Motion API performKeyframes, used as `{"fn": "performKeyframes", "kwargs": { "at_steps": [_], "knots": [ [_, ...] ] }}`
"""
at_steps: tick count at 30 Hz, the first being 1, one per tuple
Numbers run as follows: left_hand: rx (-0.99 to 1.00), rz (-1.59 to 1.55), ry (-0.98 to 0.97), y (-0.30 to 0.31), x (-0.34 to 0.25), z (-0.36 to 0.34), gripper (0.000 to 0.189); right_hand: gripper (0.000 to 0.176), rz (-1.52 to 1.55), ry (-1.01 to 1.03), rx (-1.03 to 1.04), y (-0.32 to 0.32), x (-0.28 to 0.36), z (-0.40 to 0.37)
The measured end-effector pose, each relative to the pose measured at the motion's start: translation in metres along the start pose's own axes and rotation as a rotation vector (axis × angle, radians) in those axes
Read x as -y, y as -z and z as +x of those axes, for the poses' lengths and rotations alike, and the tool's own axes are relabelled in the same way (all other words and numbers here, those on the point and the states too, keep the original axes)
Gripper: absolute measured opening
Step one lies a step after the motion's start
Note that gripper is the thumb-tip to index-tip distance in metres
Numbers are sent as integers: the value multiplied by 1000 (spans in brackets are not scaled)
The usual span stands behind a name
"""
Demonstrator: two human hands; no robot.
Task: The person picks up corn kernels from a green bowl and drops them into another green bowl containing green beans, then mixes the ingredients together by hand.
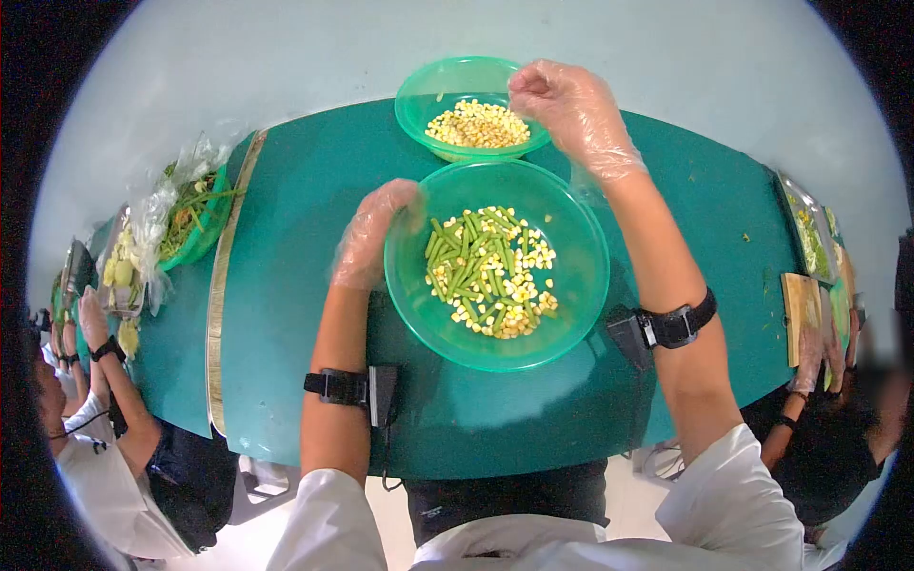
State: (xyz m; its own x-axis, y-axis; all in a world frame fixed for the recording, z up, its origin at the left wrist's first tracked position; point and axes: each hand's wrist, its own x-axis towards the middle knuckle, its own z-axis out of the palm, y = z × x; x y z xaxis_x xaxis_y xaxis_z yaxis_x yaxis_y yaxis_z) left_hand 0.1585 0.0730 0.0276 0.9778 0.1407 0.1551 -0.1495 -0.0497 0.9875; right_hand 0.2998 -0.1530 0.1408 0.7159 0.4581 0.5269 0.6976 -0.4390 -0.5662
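Note:
My left hand (376, 233), in a clear plastic glove, is closed at the left rim of the nearer green bowl (400, 314). In that see-through bowl lie cut green beans (466, 249) mixed with loose corn kernels (519, 319). Behind it, touching or slightly overlapped by its rim, stands a smaller green bowl (419, 90) with corn kernels (476, 126) in it. Over the right rim of the smaller bowl is my gloved right hand (571, 109). Its fingers are curled in and pinched; whatever they hold is hidden.
Left, past a pale strip (228, 266) across the green table (295, 314), sit a green basket of vegetable scraps (195, 233) and a plastic bag (148, 228). A co-worker's gloved hand (92, 319) is beside them. At right are a cutting board (800, 314), a tray (809, 228) and another co-worker's hands (809, 362).

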Motion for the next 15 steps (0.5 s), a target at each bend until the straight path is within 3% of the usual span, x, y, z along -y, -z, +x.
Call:
{"fn": "performKeyframes", "kwargs": {
  "at_steps": [4,7,10,13,15],
  "knots": [
    [-25,14,28,-4,-9,-5,31,19,22,10,-24,-14,-23,7],
    [7,108,-63,0,-2,-2,30,27,-99,-88,117,-16,-27,11],
    [34,71,-39,3,5,2,29,31,39,-71,194,-19,-40,13],
    [-29,231,-191,-2,0,-2,28,34,-16,-5,167,-12,-34,4],
    [-31,216,-176,-4,-7,-5,30,34,87,-12,148,-14,-32,-5]
  ]
}}
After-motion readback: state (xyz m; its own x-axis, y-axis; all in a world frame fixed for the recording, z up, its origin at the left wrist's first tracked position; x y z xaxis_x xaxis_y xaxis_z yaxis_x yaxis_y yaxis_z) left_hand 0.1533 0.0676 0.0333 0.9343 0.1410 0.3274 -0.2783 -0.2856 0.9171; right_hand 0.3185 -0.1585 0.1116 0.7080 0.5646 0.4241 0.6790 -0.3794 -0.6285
